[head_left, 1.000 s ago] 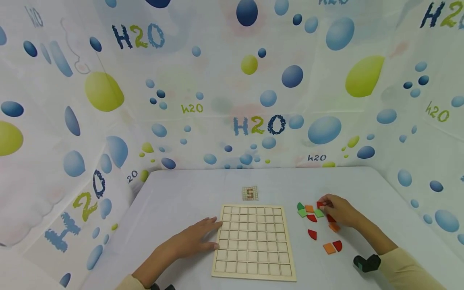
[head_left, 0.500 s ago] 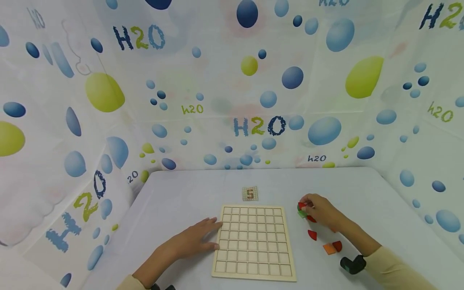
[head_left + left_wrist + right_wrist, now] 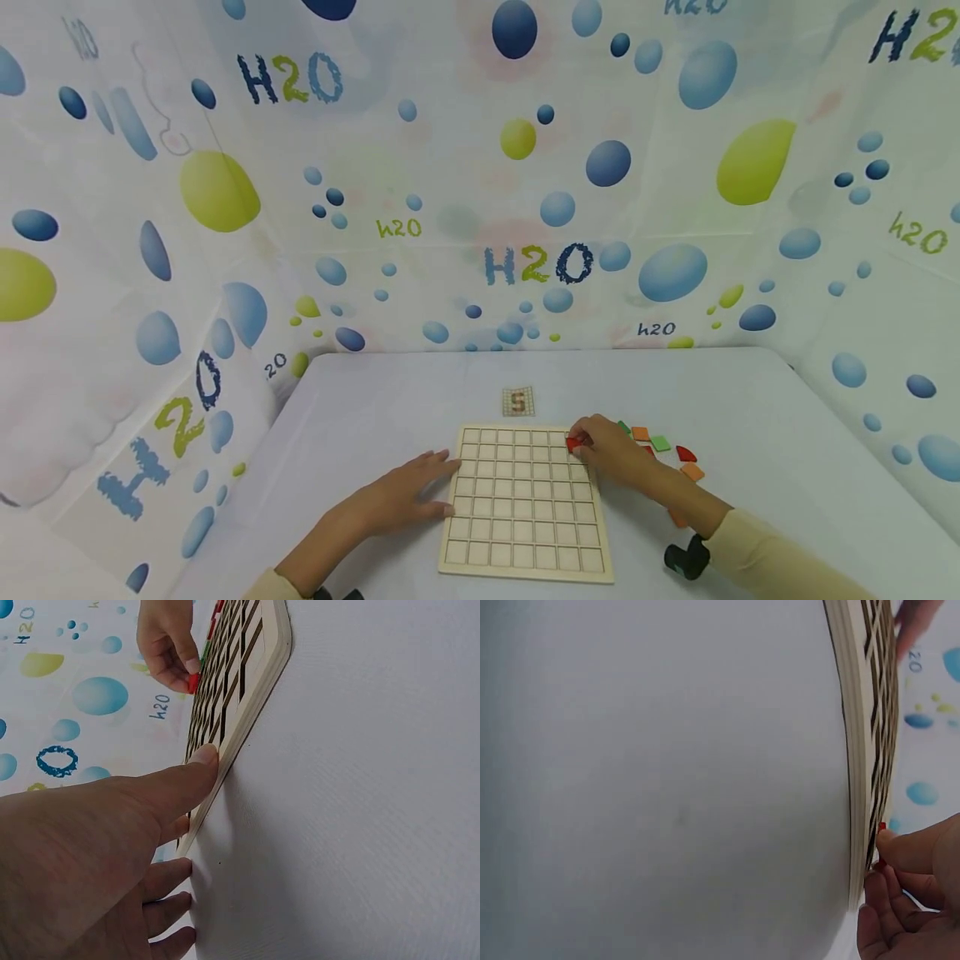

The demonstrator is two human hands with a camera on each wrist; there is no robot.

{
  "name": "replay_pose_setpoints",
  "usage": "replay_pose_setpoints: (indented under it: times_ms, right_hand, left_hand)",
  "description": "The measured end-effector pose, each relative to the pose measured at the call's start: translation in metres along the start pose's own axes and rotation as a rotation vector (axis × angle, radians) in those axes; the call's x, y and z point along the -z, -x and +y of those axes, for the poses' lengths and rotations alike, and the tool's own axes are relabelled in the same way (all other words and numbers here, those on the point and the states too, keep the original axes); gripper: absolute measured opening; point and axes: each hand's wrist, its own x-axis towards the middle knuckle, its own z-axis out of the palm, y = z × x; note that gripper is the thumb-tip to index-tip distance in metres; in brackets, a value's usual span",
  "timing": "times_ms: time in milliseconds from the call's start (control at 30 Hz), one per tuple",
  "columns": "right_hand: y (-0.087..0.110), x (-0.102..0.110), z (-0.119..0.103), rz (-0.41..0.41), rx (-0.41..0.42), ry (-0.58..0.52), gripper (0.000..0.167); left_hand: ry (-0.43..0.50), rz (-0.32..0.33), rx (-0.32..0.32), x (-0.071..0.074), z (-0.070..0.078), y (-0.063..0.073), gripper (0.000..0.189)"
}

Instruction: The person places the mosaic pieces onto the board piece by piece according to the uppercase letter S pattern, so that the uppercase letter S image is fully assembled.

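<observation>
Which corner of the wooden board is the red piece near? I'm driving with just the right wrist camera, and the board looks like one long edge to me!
Observer: In the head view, the right hand has its fingers pinching the red piece at the far right corner of the wooden board.
Operator: Cool! Are there any more coloured pieces? I can't see any others.
Observer: Yes. In the head view, an orange piece and a green piece lie on the table to the right of the board, with others around them.
</observation>
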Motion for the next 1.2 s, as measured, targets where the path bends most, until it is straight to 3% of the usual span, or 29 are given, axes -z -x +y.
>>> replay_pose_setpoints:
  times_ms: [267,633,1200]
  right_hand:
    - [-0.007,-0.018,-0.02,0.004,0.047,0.009,0.014]
    - [-0.007,-0.025,-0.032,0.004,0.137,0.015,0.011]
    - [-0.007,-0.03,-0.043,0.012,0.137,0.012,0.013]
  left_hand:
    - [0.003,0.007,-0.011,0.0,0.001,0.001,0.073]
    - [0.013,0.011,-0.036,0.001,0.0,0.001,0.072]
    - [0.015,0.01,-0.029,0.001,0.001,0.001,0.072]
